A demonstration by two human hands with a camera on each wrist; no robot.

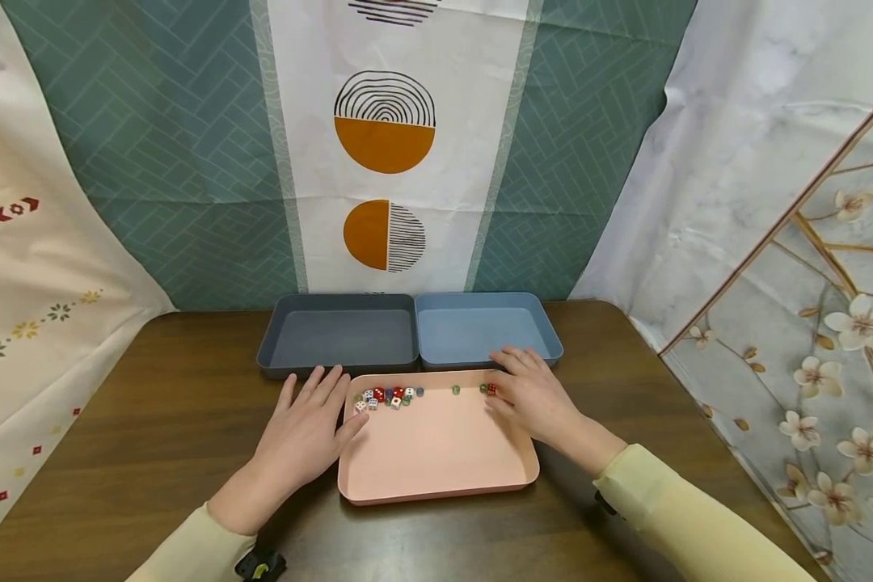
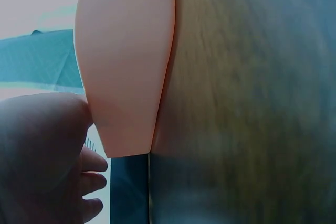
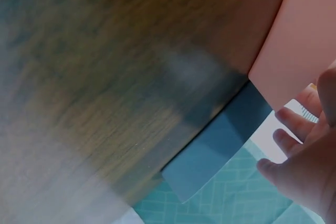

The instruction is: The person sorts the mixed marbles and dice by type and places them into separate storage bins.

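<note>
A shallow pink tray (image 1: 436,453) sits on the table in front of me. Small dice (image 1: 378,395) in red and white, with small blue and green pieces, cluster in its far left corner. A green piece (image 1: 456,390) lies apart; a red die (image 1: 491,389) and another green piece are farther right. My left hand (image 1: 301,428) rests at the tray's left edge, fingers straight, thumb over the rim. My right hand (image 1: 538,400) reaches over the right rim, its fingers spread close to the red die; whether they touch it is unclear. Both wrist views show the tray's outer wall (image 2: 126,61).
Behind the pink tray stand a dark grey tray (image 1: 342,335) and a light blue tray (image 1: 483,327), side by side. The brown wooden table (image 1: 167,428) extends to both sides. Patterned cloths (image 1: 582,145) hang at the back and sides.
</note>
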